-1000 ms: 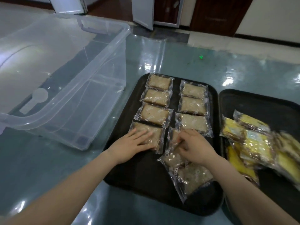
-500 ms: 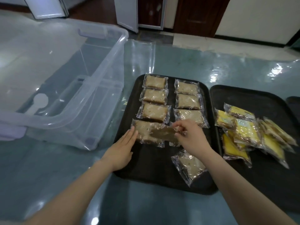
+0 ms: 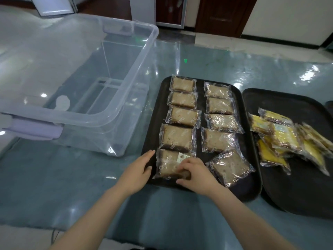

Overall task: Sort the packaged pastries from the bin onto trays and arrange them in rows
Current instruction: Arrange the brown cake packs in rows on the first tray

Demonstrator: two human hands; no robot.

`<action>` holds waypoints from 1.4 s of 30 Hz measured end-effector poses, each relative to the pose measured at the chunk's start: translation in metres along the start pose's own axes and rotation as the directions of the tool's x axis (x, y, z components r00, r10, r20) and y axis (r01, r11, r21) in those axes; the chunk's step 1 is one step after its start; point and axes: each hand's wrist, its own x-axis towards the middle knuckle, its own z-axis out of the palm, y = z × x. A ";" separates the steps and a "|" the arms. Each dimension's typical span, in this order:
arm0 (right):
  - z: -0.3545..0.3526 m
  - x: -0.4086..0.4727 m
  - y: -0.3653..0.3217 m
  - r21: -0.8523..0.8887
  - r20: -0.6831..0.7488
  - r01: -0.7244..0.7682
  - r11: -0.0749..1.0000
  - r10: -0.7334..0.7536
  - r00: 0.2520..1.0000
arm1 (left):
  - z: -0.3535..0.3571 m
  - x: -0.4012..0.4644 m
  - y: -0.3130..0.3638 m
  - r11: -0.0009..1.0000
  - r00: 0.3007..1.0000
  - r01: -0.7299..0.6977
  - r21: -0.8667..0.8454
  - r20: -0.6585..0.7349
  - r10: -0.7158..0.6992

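Ten brown pastries down, one crooked

We set the fifth packet [image 3: 171,164] into the left row of the near tray [image 3: 153,123]: our right hand [image 3: 195,175] curls its fingers on the wrapper, our left hand [image 3: 137,170] lies flat-fingered at its edge. Next, we judge, the tilted packet [image 3: 229,168] needs squaring, then the yellow pastries [image 3: 284,139] heaped on the right tray [image 3: 297,186].

The right hand [image 3: 195,175] covers the near right corner of the nearest brown packet [image 3: 170,164], the second tray [image 3: 295,179] and the clear bin [image 3: 77,83] run off the picture's edges, and the yellow packets [image 3: 286,139] overlap, count unclear.
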 end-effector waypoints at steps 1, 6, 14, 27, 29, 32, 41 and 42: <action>0.001 0.000 -0.001 0.015 -0.024 -0.008 1.000 0.008 1.000 | 0.002 -0.001 0.000 1.000 1.000 -0.011 0.000 0.018 0.011; -0.001 0.007 -0.002 -0.025 -0.194 -0.055 0.998 0.049 0.980 | 0.017 -0.001 0.002 0.987 0.993 -0.085 0.137 0.098 0.072; 0.005 0.001 0.006 -0.118 -0.022 -0.108 0.987 0.106 0.994 | 0.027 -0.002 -0.002 0.950 0.989 -0.069 0.304 0.147 0.025; -0.022 0.019 -0.005 0.690 -0.167 -0.309 0.655 0.559 0.812 | 0.006 0.028 0.027 0.787 0.940 0.235 -0.570 -0.073 -0.334; -0.027 0.021 -0.007 0.715 -0.220 -0.249 0.653 0.548 0.807 | -0.001 0.031 0.033 0.821 0.950 0.182 -0.541 -0.120 -0.289; -0.032 0.020 -0.011 0.671 -0.338 -0.145 0.727 0.474 0.813 | -0.008 0.031 0.040 0.881 0.955 0.076 -0.467 -0.219 -0.198; -0.008 -0.020 -0.008 0.096 -0.073 -0.142 0.985 0.149 0.986 | 0.005 0.005 0.002 0.980 0.984 -0.015 -0.198 -0.174 -0.020; -0.007 -0.021 -0.007 0.073 -0.018 -0.147 0.986 0.149 0.989 | 0.007 0.004 -0.002 0.989 0.988 -0.026 -0.144 -0.154 0.004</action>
